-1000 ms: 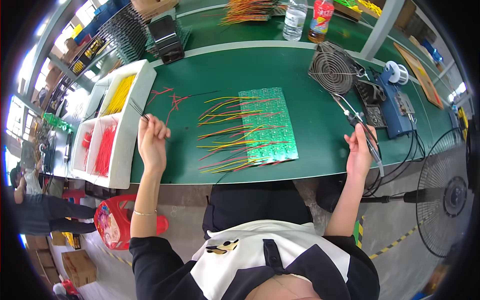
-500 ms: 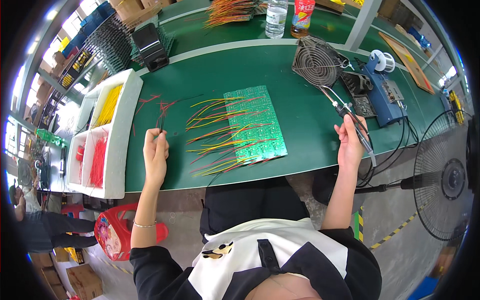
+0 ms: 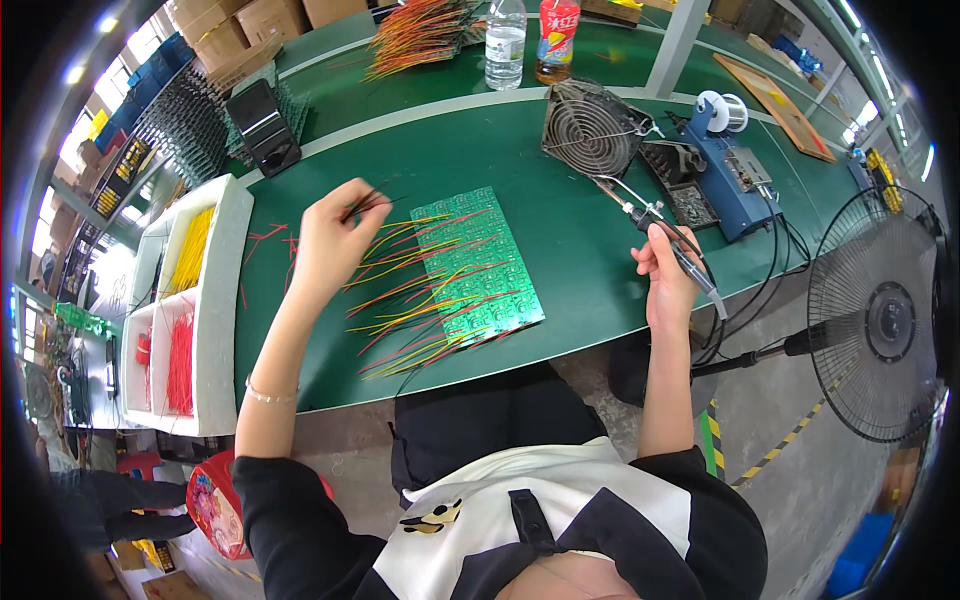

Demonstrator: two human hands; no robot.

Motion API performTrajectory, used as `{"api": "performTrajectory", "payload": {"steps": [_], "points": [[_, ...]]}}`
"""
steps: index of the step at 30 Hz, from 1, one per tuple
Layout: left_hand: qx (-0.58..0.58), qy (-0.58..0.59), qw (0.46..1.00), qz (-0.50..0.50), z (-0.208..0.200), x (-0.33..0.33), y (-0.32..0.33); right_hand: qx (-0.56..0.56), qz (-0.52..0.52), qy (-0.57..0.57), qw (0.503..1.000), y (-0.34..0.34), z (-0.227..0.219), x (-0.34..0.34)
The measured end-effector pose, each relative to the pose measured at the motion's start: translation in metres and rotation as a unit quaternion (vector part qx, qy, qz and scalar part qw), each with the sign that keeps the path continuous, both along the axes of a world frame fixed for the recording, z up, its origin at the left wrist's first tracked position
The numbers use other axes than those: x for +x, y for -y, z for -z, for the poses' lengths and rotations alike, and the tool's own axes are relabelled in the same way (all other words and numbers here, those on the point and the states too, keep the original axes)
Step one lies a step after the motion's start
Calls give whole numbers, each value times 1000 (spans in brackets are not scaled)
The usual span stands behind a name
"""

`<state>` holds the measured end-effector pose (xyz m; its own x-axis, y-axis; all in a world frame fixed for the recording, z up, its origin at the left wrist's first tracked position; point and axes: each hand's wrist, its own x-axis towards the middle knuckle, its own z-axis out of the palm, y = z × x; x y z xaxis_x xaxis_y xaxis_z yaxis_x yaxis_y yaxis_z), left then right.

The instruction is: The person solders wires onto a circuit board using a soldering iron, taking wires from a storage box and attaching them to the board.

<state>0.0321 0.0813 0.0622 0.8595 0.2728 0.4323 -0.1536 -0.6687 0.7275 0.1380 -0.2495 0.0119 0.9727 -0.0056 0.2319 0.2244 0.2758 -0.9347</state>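
My left hand (image 3: 338, 228) is raised above the green worktable, left of the far end of the circuit board panel (image 3: 485, 275). Its fingers pinch thin black wires (image 3: 374, 196), whose ends stick out to the right. Rows of red, yellow and black wires (image 3: 400, 287) run from the panel toward its left side. At the right, my right hand (image 3: 666, 280) is wrapped round a soldering iron (image 3: 688, 262), which points away from me to the left. Its metal front lies by a small square fan with a wire guard (image 3: 594, 130).
A white foam box (image 3: 236, 260) at the left holds yellow wires (image 3: 190, 250) and red wires (image 3: 180, 365). Loose red wires (image 3: 264, 238) lie beside it. At right stand a blue soldering unit (image 3: 728, 180), a solder spool (image 3: 722, 112) and a large floor fan (image 3: 885, 315). Two bottles (image 3: 505, 50) stand behind.
My left hand has moved away from me and up from beside the loose red wires, still pinching black wires. The right hand keeps its grip on the soldering iron. The whole view has shifted somewhat.
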Motion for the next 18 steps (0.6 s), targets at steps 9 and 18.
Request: {"api": "performTrajectory", "payload": {"steps": [9, 18], "points": [[-23, -79, 996, 16, 32, 36, 11, -22, 1, 24, 999, -8, -2, 6], [-86, -63, 994, 21, 38, 35, 9, -45, -35, 45, 997, -16, -15, 21]]}}
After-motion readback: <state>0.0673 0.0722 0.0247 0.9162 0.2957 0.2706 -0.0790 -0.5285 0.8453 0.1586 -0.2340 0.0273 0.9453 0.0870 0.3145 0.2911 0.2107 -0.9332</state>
